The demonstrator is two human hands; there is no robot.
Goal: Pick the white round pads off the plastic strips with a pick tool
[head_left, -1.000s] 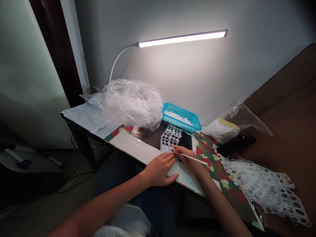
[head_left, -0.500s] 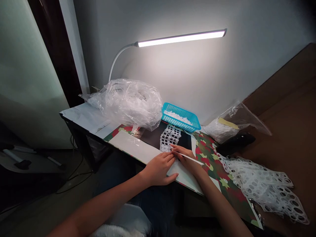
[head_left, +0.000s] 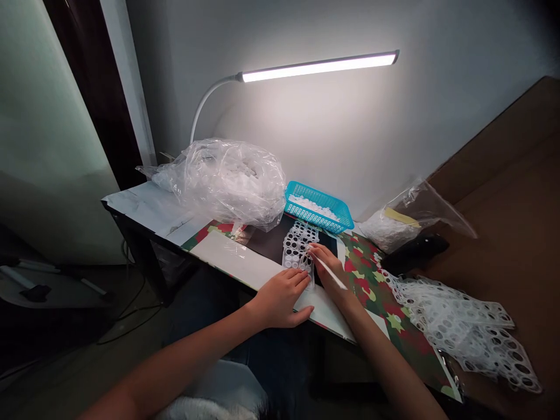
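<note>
A white sheet full of round holes (head_left: 296, 244) lies on a dark mat near the table's middle. My left hand (head_left: 280, 297) rests flat on the near end of that sheet, fingers stretched out and pressing it down. My right hand (head_left: 329, 269) is closed in a pinch on a thin white stick (head_left: 327, 273), whose tip touches the sheet's right side a little farther up. Behind the sheet stands a blue basket (head_left: 318, 207) holding small white round pieces.
A crumpled clear plastic bag (head_left: 227, 181) with white material sits at the back left. A pile of punched-out white sheets (head_left: 464, 329) lies at the right, with another clear bag (head_left: 406, 219) behind it. A lit desk lamp (head_left: 315, 65) hangs overhead. The table (head_left: 371, 280) has a camouflage-patterned cover.
My right hand and the stick have moved farther up along the holed sheet. The left hand has stayed pressed on the sheet's near end.
</note>
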